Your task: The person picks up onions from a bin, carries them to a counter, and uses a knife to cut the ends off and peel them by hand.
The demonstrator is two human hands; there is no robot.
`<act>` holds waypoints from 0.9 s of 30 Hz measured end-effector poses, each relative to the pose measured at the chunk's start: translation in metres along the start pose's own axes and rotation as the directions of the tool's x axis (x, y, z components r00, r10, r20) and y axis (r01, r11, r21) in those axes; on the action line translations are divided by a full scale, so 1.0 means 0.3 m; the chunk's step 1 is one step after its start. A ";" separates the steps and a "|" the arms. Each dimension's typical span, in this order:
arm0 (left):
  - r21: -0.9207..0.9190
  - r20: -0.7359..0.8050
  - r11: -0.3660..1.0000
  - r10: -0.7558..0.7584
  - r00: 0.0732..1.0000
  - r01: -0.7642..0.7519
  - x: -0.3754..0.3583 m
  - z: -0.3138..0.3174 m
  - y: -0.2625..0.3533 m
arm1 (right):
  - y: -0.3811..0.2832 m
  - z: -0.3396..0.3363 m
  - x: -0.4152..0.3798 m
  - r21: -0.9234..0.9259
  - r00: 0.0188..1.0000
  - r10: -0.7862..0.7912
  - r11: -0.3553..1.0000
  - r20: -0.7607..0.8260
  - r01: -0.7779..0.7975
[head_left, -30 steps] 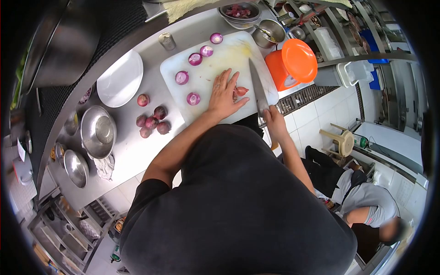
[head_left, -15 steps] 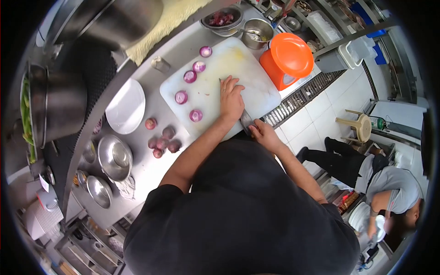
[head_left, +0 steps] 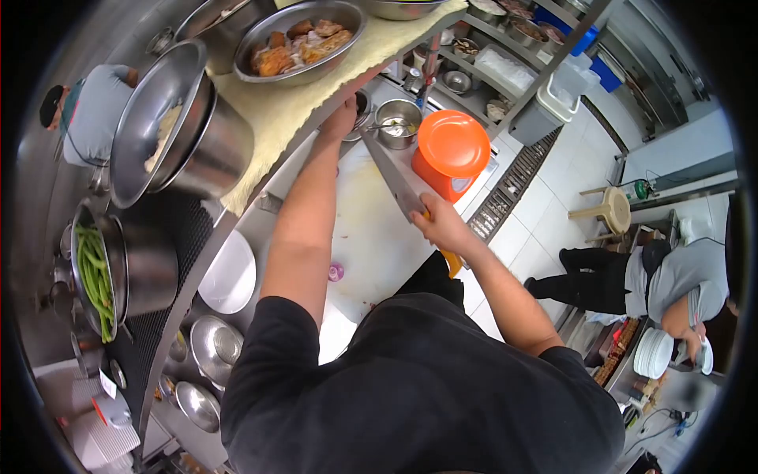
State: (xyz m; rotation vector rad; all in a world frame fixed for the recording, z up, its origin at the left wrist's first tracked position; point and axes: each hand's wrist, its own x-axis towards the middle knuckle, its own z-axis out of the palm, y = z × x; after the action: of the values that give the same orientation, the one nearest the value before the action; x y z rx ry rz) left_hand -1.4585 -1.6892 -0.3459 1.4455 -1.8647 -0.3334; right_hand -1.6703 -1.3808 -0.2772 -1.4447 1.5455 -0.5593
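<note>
My right hand (head_left: 442, 227) grips a large knife (head_left: 388, 172) by its yellow handle, the blade tilted up and away over the white cutting board (head_left: 367, 229). Far forward, my left hand (head_left: 339, 120) is at a dark bowl (head_left: 362, 106) behind the board; its fingers are too hidden to read. One cut purple onion (head_left: 336, 272) shows on the board's left side. My left forearm covers much of that side, where other onions lay.
Right of the board stands an orange lidded container (head_left: 452, 150), with a metal pot (head_left: 396, 124) beyond it. An overhead shelf (head_left: 339, 87) carries a bowl of cooked meat (head_left: 298, 43). A white bowl (head_left: 227, 272) is at left. A co-worker (head_left: 671, 276) handles plates at right.
My left hand has left the board and reached forward to the dark bowl. My right hand has lifted the knife, its blade pointing forward. The view has shifted, showing more of the shelf.
</note>
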 end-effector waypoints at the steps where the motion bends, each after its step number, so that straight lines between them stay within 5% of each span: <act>1: 0.095 -0.035 0.992 0.082 0.996 -0.078 -0.008 0.051 -0.065 | 0.036 0.009 -0.028 -0.044 1.000 -0.001 0.999 0.011 0.001; 2: 0.196 -0.063 0.970 0.161 0.985 -0.146 -0.017 0.079 -0.100 | 0.069 0.015 -0.067 -0.055 1.000 -0.019 0.998 0.010 0.019; 5: 0.029 -0.053 0.994 0.110 0.992 -0.109 -0.069 -0.042 -0.014 | 0.157 0.029 -0.175 -0.076 0.999 -0.030 0.997 0.034 0.033; 6: -0.111 0.029 0.990 -0.085 0.996 0.088 -0.098 -0.104 0.026 | 0.174 0.032 -0.206 -0.079 0.999 -0.008 0.997 0.050 0.012; 9: -0.076 -0.188 0.990 -0.129 0.974 0.117 -0.235 -0.234 0.056 | 0.206 0.045 -0.238 -0.063 0.999 0.033 0.998 0.040 -0.031; 11: -0.068 -0.160 0.974 -0.224 0.961 0.216 -0.375 -0.346 0.117 | 0.244 0.060 -0.215 -0.150 0.998 -0.058 0.987 -0.008 0.056; 13: -0.114 -0.235 0.993 -0.041 0.971 0.015 -0.539 -0.403 0.118 | 0.249 0.068 -0.181 -0.174 0.995 -0.096 0.980 -0.023 0.091; 15: -0.137 -0.160 0.990 -0.045 0.986 0.023 -0.747 -0.459 0.173 | 0.224 0.068 -0.154 -0.259 0.999 0.043 0.965 0.032 -0.033; 21: 0.147 0.004 0.962 -0.234 0.972 0.231 -1.291 -0.532 0.244 | 0.255 0.129 -0.076 -0.470 0.999 0.024 0.883 0.035 -0.005; 27: 0.115 -0.081 0.936 -0.326 0.942 0.333 -1.365 -0.481 0.214 | 0.242 0.145 -0.013 -0.493 1.000 -0.004 0.870 0.014 0.010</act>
State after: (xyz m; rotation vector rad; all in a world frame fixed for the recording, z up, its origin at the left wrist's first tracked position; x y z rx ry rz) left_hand -1.3692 -1.2600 -0.3677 1.8408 -1.6160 -0.3314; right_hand -1.6723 -1.3508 -0.3566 -1.8281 1.7537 -0.1531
